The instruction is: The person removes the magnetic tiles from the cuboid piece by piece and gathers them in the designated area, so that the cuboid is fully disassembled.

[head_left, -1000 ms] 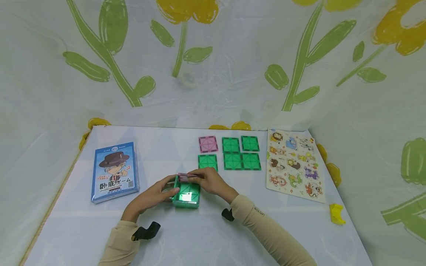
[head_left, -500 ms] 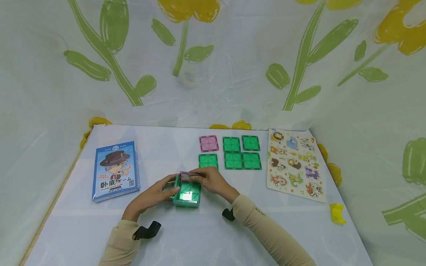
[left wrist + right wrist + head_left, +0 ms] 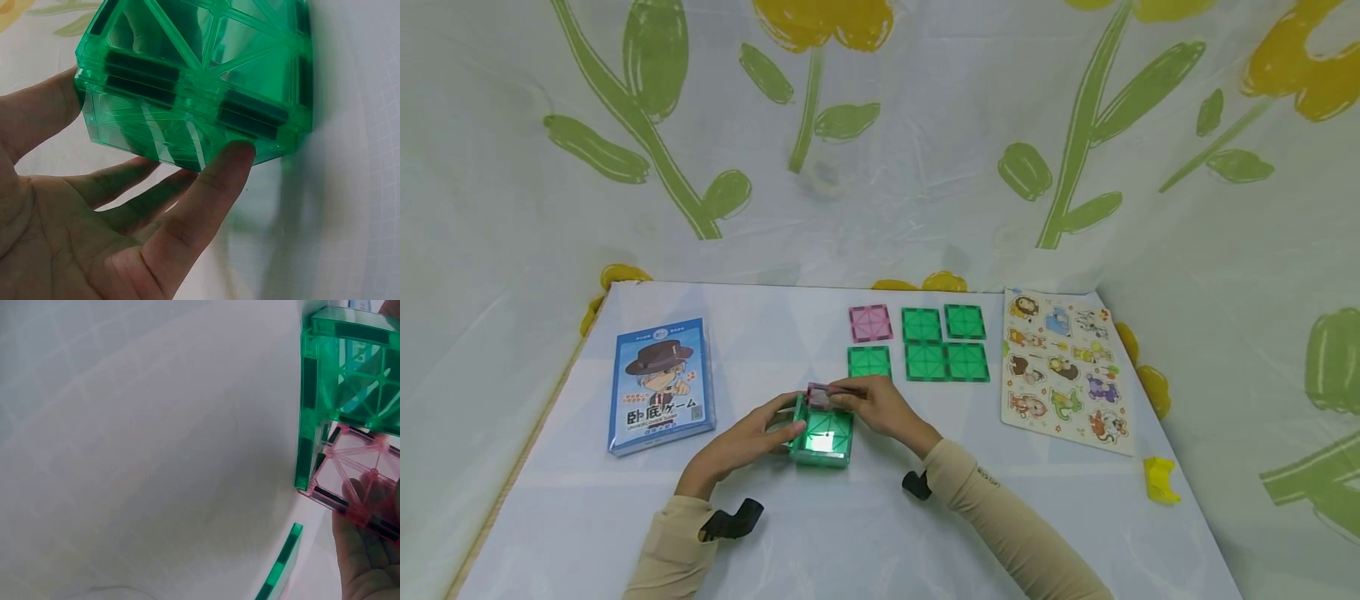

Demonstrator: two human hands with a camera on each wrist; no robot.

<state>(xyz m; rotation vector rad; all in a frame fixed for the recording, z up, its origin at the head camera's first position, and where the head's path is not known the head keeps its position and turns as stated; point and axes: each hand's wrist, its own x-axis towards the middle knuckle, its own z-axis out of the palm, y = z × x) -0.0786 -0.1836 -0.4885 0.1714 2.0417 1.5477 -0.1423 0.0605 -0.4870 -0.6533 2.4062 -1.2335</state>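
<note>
A small box built of green see-through magnetic tiles (image 3: 822,446) stands near the middle of the table, glare on its top. My left hand (image 3: 747,446) holds its left side, thumb by the top edge; in the left wrist view a fingertip touches the green wall (image 3: 187,115). My right hand (image 3: 883,410) pinches a pink magnetic tile (image 3: 818,398) at the far end of the box. In the right wrist view this pink tile (image 3: 350,459) sits at an angle, its edge close against the green tiles (image 3: 309,412), with fingers showing through it.
Behind the hands lie another pink tile (image 3: 870,323) and several flat green tiles (image 3: 922,361). A blue game box (image 3: 661,383) lies left, an animal sticker board (image 3: 1063,367) right. A yellow piece (image 3: 1161,481) rests near the table's right edge.
The pink tile in my right hand has shifted slightly right and turned a little at the box's far end. My left hand keeps its place on the green box.
</note>
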